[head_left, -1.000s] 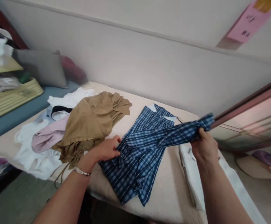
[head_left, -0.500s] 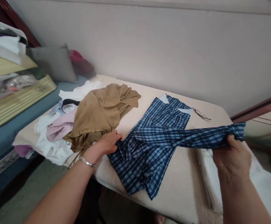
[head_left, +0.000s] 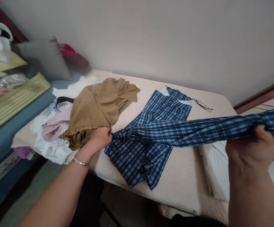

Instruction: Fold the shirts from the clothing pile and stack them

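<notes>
A blue plaid shirt (head_left: 151, 126) lies on the cloth-covered table (head_left: 177, 176), its pale inner side showing at two spots near the far end. My left hand (head_left: 100, 137), with a silver bracelet at the wrist, is closed on the shirt's left edge. On the right, my right hand (head_left: 255, 148) grips a long sleeve and holds it stretched out past the table's right side. The sleeve's far tip runs to the picture's edge. Just left of my left hand sits a crumpled brown garment (head_left: 94, 110).
White and pink clothes (head_left: 56, 126) lie heaped at the table's left. Eyeglasses (head_left: 204, 106) rest beside the shirt. Folded white cloth (head_left: 214, 170) lies under my right arm. A grey cushion (head_left: 43, 58) and a yellow ridged container (head_left: 16, 101) stand at the left, the wall behind.
My right hand has pulled the sleeve farther right, drawing it longer and straighter. My left hand has shifted slightly left and up, still holding the shirt's edge.
</notes>
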Demonstrator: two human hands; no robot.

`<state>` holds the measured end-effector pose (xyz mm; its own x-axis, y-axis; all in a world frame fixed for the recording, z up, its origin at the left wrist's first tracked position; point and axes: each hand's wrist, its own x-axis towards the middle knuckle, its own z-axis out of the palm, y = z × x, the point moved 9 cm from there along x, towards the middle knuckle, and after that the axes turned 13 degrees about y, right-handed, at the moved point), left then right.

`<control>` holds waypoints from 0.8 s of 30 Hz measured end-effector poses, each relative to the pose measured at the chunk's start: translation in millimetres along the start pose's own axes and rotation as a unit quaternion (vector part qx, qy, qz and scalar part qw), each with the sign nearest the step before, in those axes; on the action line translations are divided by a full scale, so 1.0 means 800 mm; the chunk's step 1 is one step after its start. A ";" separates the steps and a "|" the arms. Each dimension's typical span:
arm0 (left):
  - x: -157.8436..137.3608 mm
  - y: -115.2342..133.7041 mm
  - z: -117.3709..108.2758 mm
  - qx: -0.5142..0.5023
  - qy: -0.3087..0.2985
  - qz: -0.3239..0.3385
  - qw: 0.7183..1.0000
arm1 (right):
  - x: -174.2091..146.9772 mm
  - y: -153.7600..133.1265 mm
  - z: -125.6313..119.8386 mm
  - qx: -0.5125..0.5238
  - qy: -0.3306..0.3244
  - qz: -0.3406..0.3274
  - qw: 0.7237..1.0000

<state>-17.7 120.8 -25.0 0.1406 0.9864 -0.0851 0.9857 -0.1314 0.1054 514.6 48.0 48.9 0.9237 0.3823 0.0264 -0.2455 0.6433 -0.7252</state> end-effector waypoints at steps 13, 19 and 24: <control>-0.015 0.031 -0.005 0.020 -0.013 0.075 0.997 | -0.001 0.009 -0.008 -0.014 0.033 0.021 0.999; -0.008 0.010 -0.009 0.080 0.005 -0.022 0.997 | -0.018 -0.013 0.016 -0.007 -0.029 0.022 0.999; -0.009 -0.023 -0.007 0.082 -0.029 -0.095 0.992 | -0.032 -0.028 0.029 -0.065 -0.065 -0.001 0.996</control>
<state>-37.0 116.5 -21.1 -0.0484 0.9881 -0.1457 0.9961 0.0369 -0.0807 489.4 39.5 80.5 0.8766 0.4684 0.1103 -0.1952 0.5555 -0.8083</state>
